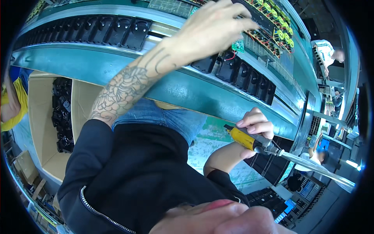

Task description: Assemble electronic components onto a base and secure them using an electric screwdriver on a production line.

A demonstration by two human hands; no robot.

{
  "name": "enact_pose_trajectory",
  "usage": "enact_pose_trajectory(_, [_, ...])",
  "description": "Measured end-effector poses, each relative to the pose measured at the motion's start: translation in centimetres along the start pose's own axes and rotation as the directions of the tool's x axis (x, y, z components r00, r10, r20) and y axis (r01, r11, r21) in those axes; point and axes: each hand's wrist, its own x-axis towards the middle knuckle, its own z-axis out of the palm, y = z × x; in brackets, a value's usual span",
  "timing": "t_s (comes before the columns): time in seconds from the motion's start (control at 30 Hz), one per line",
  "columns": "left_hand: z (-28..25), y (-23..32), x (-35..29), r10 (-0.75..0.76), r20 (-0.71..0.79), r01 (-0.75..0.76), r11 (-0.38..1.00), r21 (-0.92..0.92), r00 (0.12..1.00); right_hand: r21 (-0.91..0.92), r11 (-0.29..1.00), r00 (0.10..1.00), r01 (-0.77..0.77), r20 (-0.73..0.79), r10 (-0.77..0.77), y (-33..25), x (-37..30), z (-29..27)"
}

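My left hand (218, 29) reaches over the bench with its fingers apart, above rows of circuit boards. Just under it, a small green circuit board (238, 46) with a red wire sits by a row of black plastic housings (245, 76). My right hand (257, 126) is closed around a yellow and grey air tool (242, 137), held in front of the bench edge. The tool's dark tip points left, and a clear hose (315, 167) runs from its back end to the right. Its exact kind is unclear.
More black housings (97, 31) line the rail on the left. Boards with yellow components (278, 23) stand at the far side. A cardboard box (41, 124) of black parts is on my left, beside a person in yellow (19, 101). Other people work at right.
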Motion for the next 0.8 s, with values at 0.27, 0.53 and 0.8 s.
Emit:
enact_pose_trajectory(0.27, [-3.7, 6.2, -5.6, 0.062, 0.387, -0.04, 0.997, -0.064, 0.92, -0.761, 0.626, 0.969, -0.17, -0.243, -0.033, 1.2, 0.0, -3.2])
enact_pose_trajectory(0.53, [-3.7, 6.0, -7.1, -0.012, 0.33, 0.038, 0.997, -0.072, 0.944, -0.895, 0.373, 0.967, -0.243, -0.192, 0.168, 3.7, 12.2, -9.0])
enact_pose_trajectory(0.8, [-5.8, 4.6, -6.7, 0.014, 0.197, 0.013, 0.991, -0.134, 0.98, -0.974, -0.173, 0.989, 0.147, 0.14, 0.052, 11.0, 13.5, -14.1])
